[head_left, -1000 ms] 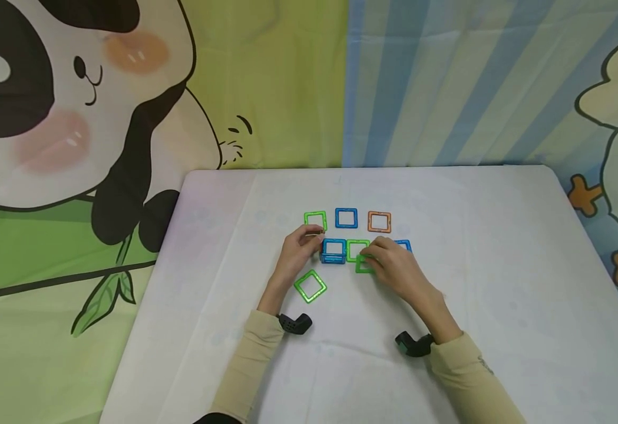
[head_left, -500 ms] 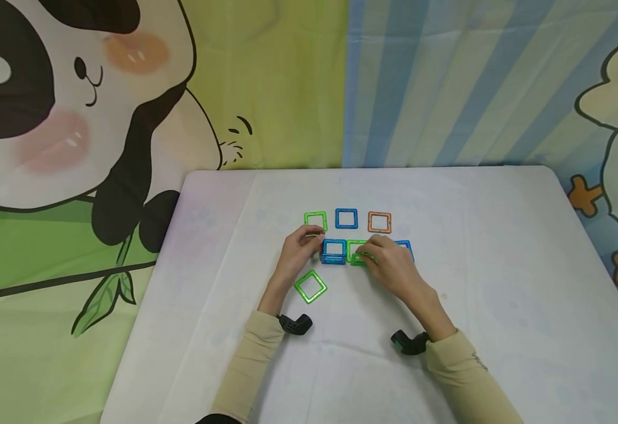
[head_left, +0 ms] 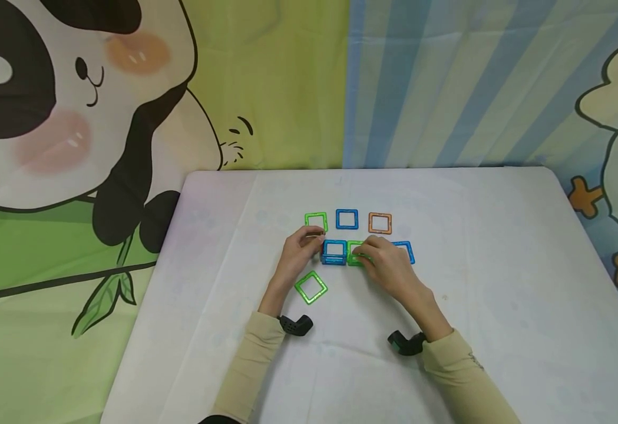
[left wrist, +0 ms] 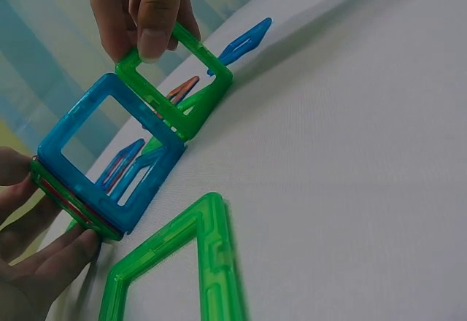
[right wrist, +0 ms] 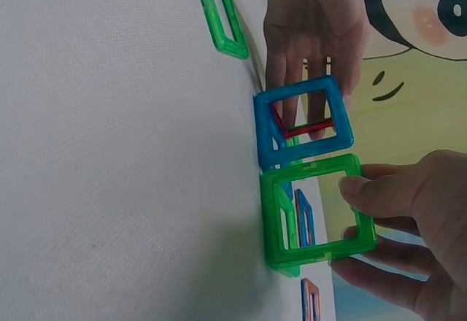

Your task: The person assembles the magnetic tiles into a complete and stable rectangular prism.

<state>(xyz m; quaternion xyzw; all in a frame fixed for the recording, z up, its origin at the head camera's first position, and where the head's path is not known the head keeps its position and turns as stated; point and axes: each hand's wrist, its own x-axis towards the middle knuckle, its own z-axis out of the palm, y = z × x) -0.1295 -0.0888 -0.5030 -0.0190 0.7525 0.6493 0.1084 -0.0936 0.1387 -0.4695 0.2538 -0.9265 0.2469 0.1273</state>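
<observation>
An upright blue square magnetic tile (left wrist: 73,114) stands at the left of a small row, with green and red tiles layered at its left side. My left hand (head_left: 299,253) holds that side, thumb and fingers at the edges of the green and red tiles. Between thumb and fingers, my right hand (head_left: 388,262) pinches a green square tile (right wrist: 274,215) by its top edge. It stands upright right beside the blue one, its lower edge along a green tile lying flat behind. In the head view, the right hand hides part of the row.
A loose green tile (head_left: 302,295) lies turned cornerwise nearer the person. Behind the row lie a green tile (head_left: 316,215), a blue tile (head_left: 347,227) and an orange tile (head_left: 380,232). Another blue tile (head_left: 412,252) shows beyond the right hand. A white cloth (head_left: 499,294) covers the table.
My right hand has moved slightly left and away from the person, bringing the green tile up beside the upright blue one. The left hand has kept its place.
</observation>
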